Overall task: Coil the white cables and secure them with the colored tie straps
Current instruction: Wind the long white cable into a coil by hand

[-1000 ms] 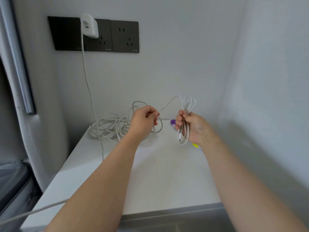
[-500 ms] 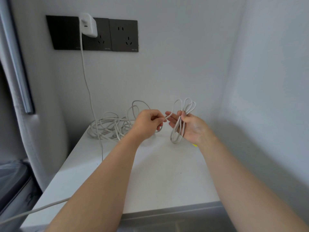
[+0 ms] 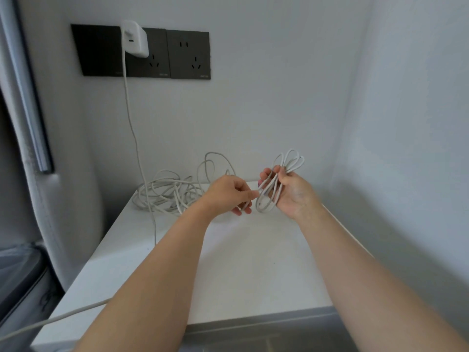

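Right hand [image 3: 291, 193] grips a small coiled white cable [image 3: 275, 185] above the white tabletop [image 3: 253, 262] — loops stick out past the fingers. Left hand [image 3: 228, 191] pinches its loose strand; tangled cable pile [image 3: 167, 193] sits at the back left

Both forearms extend forward; left hand [image 3: 226, 192] pinches the white cable [image 3: 288, 166], right hand [image 3: 294, 196] grips its loops.
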